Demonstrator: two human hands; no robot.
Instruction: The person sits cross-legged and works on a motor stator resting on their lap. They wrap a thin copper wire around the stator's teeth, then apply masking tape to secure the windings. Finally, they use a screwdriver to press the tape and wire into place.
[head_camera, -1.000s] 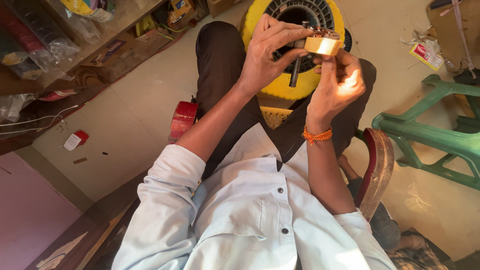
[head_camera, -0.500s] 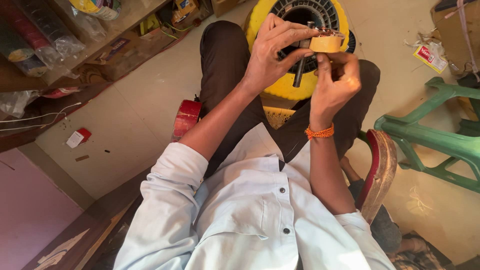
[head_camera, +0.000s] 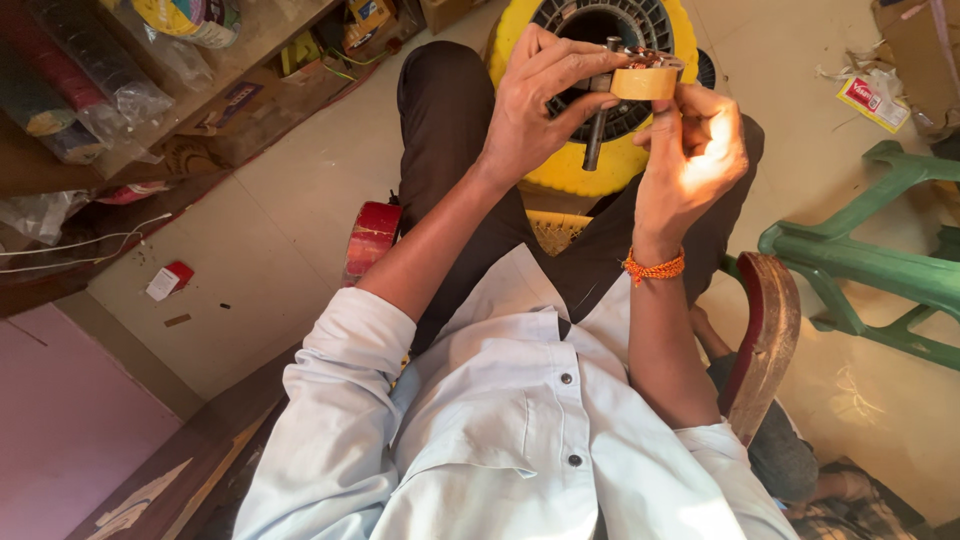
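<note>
Both hands are raised over my lap and hold a small round part (head_camera: 645, 82) banded with tan tape, mounted on a dark metal shaft (head_camera: 594, 135). My left hand (head_camera: 540, 100) grips the shaft and the part's left side with fingers and thumb. My right hand (head_camera: 690, 150), with an orange thread at the wrist, pinches the part's right edge. Below the hands a yellow round housing with a black grille (head_camera: 580, 175) lies on the floor between my knees.
A green plastic chair (head_camera: 870, 270) stands at the right. A red tape roll (head_camera: 370, 235) sits by my left thigh, and a red-edged wooden seat (head_camera: 765, 330) by my right arm. Shelves with packets (head_camera: 120, 90) line the upper left. A small red and white box (head_camera: 168, 280) lies on the floor.
The hands stay in the same place. The taped part has turned a little between the fingers, and my right hand's fingers have shifted along its edge.
</note>
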